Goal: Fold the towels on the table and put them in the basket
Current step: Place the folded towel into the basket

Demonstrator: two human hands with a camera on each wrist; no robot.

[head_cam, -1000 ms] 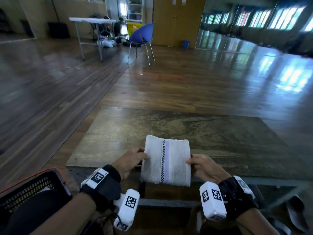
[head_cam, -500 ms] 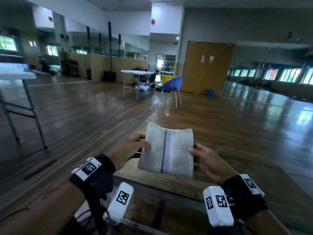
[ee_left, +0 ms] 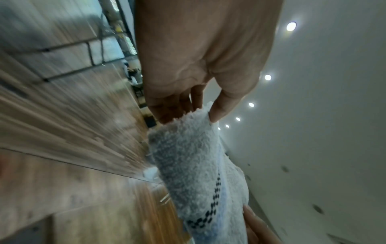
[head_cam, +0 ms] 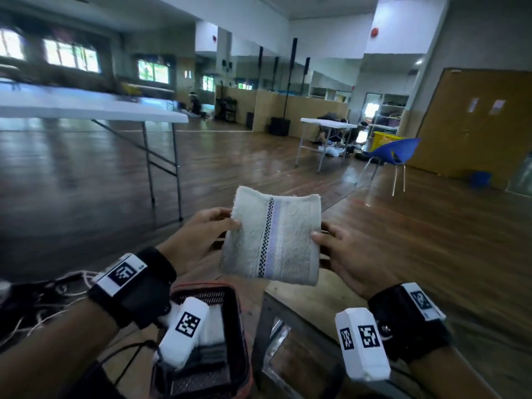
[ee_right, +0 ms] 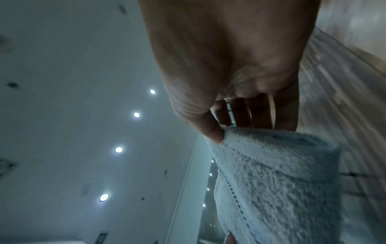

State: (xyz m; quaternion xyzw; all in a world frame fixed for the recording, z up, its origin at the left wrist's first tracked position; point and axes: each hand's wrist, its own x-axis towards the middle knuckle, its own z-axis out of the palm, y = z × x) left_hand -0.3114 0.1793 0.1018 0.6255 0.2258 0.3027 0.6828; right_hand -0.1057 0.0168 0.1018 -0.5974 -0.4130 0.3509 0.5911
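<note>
A folded white towel (head_cam: 272,240) with a black checked stripe and a pale violet band hangs in the air in front of me. My left hand (head_cam: 198,240) pinches its left edge, thumb on top. My right hand (head_cam: 345,254) pinches its right edge the same way. In the left wrist view the towel (ee_left: 194,173) sits between thumb and fingers of my left hand (ee_left: 188,113). The right wrist view shows the towel (ee_right: 275,181) pinched by my right hand (ee_right: 229,130). Below and to the left stands a black basket with a red rim (head_cam: 240,326), holding white folded cloth.
The table's near corner and metal frame (head_cam: 276,309) lie under my right hand. A white folding table (head_cam: 86,110) stands to the left on the wooden floor. Further back are another white table (head_cam: 328,123) and a blue chair (head_cam: 394,152). Cables (head_cam: 51,295) trail at the left.
Both hands have lifted the folded towel off the table and carried it left toward the basket. My view has swung up and left, and the basket now shows below my left wrist.
</note>
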